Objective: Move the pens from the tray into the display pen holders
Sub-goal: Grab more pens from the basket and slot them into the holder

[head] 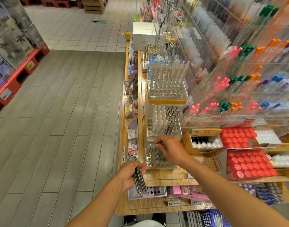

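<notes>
We see the left hand [132, 173] clamping a pen bundle [138, 177] at lower centre; the right hand [170, 149] pinches one pen over the clear pen holder [156, 158]. Risk: bundle slipping, or the pen missing its hole.

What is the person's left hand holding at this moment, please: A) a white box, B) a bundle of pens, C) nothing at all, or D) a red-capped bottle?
B: the left hand grips a bundle of pens near the shelf's front edge, while the right hand reaches over the clear pen holder.
</notes>
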